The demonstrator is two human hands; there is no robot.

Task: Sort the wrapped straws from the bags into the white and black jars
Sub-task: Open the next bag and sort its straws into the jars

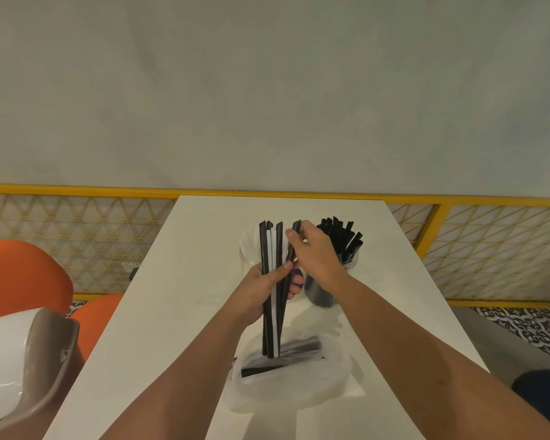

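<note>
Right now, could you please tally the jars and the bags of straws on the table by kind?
Jars: 2, the clear jar and the jar of black straws
Bags of straws: 1, the plastic bag
Total: 3

White worktop (pixel 178 312); black straws (pixel 268 319) (one white among them); orange chairs (pixel 23 274); yellow diamond-lattice screen (pixel 61 236); black-and-white scroll-patterned floor (pixel 521 325); pale grey wall (pixel 267 90).

jars (pixel 346 268) close ahead, bag (pixel 302 392) beneath, open room over table (pixel 159 328) leftward
</note>
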